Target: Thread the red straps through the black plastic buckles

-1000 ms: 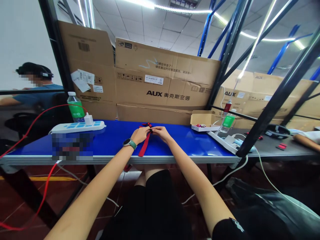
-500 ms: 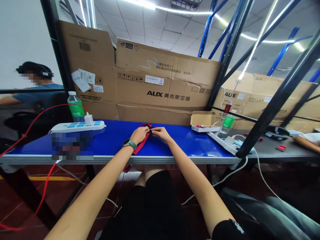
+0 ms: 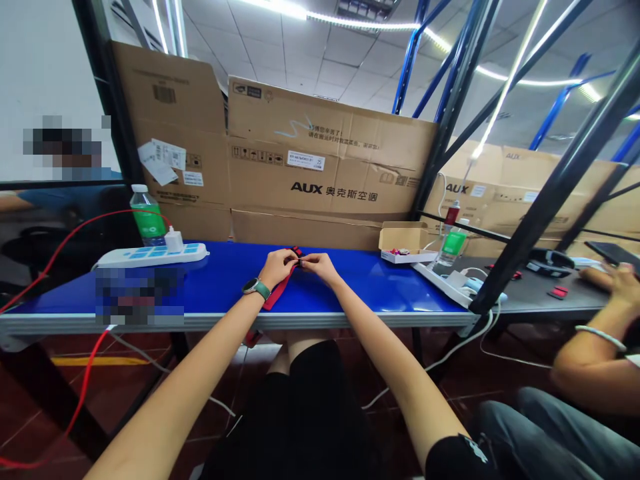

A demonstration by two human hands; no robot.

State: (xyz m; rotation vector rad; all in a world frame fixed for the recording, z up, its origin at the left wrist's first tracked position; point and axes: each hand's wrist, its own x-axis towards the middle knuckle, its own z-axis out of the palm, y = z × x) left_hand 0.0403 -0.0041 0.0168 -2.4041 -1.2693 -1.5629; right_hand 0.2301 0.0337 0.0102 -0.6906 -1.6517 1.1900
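Red fabric strap (image 3: 275,296), head view: pinched at its upper end between both hands, above the blue-topped workbench (image 3: 380,283). Its free length runs down and leftward from the grip, lying on the bench top toward the front edge.

Left hand (image 3: 277,268): clenched, fingers curled over the strap; a wristwatch (image 3: 257,289) with a green band sits on the wrist. Right hand (image 3: 318,267): closed, fingertips gripping the same end of the strap from the other side, just beside the left hand. A small dark piece between the hands is too small to identify.

Left of the grip: a white power strip (image 3: 150,254) and, behind it, a water bottle (image 3: 147,215). Right of the grip: an open cardboard box (image 3: 405,243) holding small items. Well right of the grip, beyond a black shelving upright (image 3: 550,193), a co-worker's hand (image 3: 620,287) is at a dark tablet (image 3: 613,253).
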